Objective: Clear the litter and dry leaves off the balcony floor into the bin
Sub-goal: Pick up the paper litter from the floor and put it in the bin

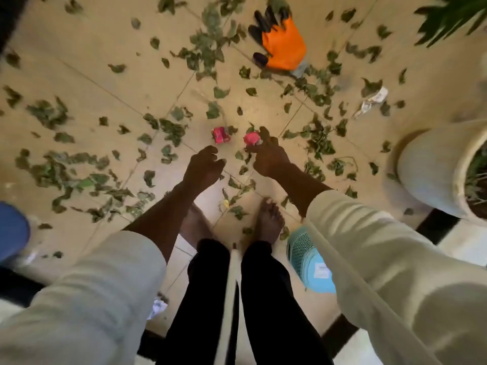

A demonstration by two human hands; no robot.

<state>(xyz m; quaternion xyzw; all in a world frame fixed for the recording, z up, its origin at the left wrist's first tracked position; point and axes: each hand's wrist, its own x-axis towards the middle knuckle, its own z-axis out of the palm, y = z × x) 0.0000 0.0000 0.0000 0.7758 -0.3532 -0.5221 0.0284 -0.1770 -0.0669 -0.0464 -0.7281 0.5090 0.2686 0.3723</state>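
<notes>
Dry green leaves [171, 130] lie scattered all over the beige tiled floor [87, 75]. My right hand [266, 154] pinches a crumpled pink wrapper [251, 138] just above the floor. A second red-pink wrapper [220, 135] lies on the tiles to its left. My left hand [204, 165] hovers below that wrapper with fingers loosely curled and holds nothing. A crumpled white paper [371, 101] lies at the right, another white scrap [157, 308] near my left leg. No bin is clearly seen.
An orange-and-black glove [282, 43] lies on the floor at the top. A white plant pot [432, 172] stands at the right, a turquoise shoe [311, 262] by my right foot, a blue object [11, 230] at the left edge. My bare feet [268, 222] stand on the tiles.
</notes>
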